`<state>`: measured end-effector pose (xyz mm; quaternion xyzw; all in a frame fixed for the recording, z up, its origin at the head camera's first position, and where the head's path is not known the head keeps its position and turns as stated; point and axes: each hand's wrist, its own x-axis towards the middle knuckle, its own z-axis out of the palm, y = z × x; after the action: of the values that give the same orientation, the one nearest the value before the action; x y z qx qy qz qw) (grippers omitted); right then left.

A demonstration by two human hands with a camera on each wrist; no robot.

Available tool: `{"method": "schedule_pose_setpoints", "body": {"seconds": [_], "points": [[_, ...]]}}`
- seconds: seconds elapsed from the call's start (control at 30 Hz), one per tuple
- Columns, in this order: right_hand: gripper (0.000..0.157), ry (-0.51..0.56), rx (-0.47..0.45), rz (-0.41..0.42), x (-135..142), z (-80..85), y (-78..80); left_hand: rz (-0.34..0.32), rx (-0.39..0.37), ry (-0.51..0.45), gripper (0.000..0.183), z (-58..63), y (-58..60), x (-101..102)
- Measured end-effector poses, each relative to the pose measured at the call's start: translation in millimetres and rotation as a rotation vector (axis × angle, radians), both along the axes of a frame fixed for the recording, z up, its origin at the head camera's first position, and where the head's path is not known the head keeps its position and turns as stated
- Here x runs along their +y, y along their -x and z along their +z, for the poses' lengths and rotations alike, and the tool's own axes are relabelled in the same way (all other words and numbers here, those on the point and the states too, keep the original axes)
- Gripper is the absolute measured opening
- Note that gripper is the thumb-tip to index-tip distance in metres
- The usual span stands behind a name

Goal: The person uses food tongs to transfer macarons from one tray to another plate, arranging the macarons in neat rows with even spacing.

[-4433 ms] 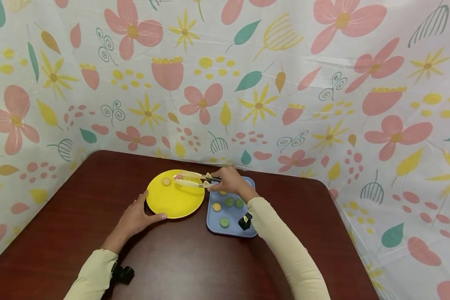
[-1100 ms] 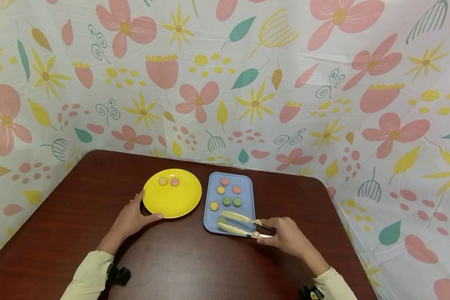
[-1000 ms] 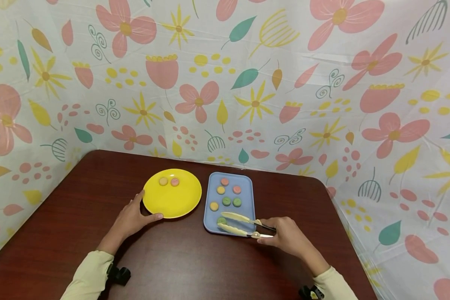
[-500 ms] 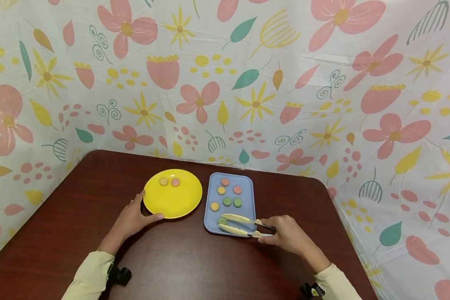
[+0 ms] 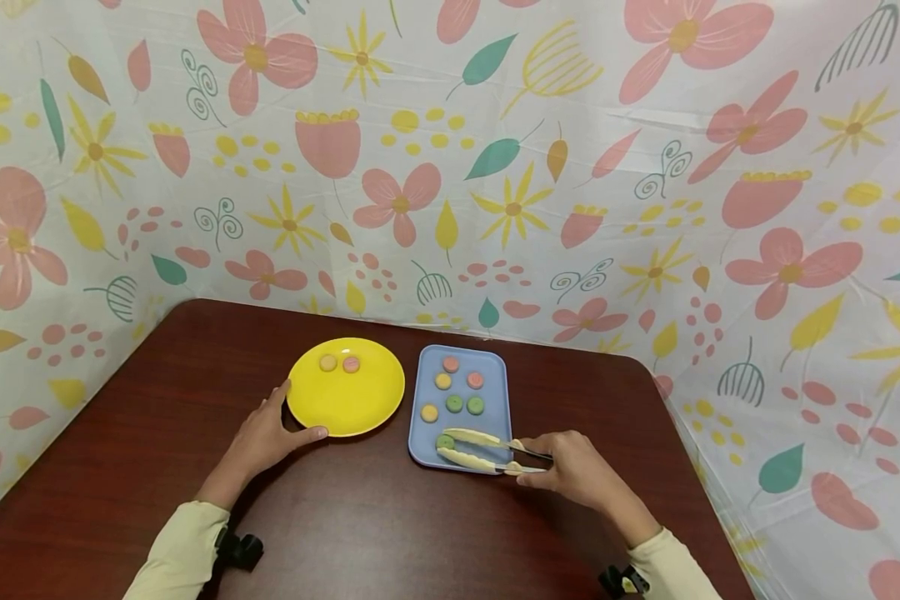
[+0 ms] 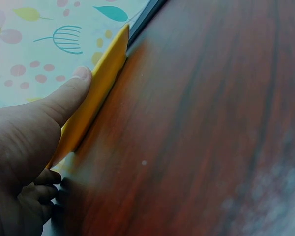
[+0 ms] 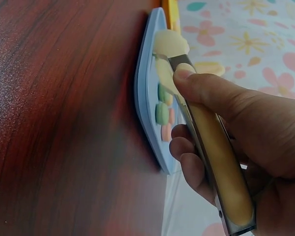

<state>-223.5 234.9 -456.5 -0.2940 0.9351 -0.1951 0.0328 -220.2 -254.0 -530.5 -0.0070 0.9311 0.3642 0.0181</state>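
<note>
My right hand (image 5: 573, 468) grips a pair of tongs (image 7: 219, 162) with cream tips and metal handles. Their tips lie on either side of a green macaron (image 5: 445, 442) near the front left of the blue tray (image 5: 461, 350). My left hand (image 5: 268, 427) holds the near left rim of the yellow plate (image 5: 345, 400), thumb on the front edge and fingers along the left side. In the left wrist view the thumb (image 6: 71, 93) presses against the plate's rim. A beige macaron (image 5: 327, 362) and a pink macaron (image 5: 351, 364) sit at the plate's back.
Farther back on the tray are two more green macarons (image 5: 476, 405), two yellow ones (image 5: 429, 412) and two pink ones (image 5: 451, 364). Plate and tray stand side by side on the dark wooden table (image 5: 390, 525). A flowered curtain (image 5: 450, 208) rises behind the table.
The tongs have left the pink macaron on the plate and come right and forward to the tray's front green macaron, narrowing around it slightly. The left hand has stayed at the plate's rim.
</note>
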Motion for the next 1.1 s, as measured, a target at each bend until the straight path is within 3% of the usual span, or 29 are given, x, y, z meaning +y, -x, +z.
{"method": "schedule_pose_setpoints", "body": {"seconds": [0.57, 1.1], "points": [[0.043, 0.102, 0.012, -0.018, -4.4, 8.8, 9.5, 0.0, -0.007, 0.003, 0.131, 2.3, 1.4, -0.5], [0.048, 0.108, 0.032, -0.02, -26.6, 30.6, 47.8, -0.01, 0.004, -0.009, 0.13, -2.0, 0.6, -0.5]]}}
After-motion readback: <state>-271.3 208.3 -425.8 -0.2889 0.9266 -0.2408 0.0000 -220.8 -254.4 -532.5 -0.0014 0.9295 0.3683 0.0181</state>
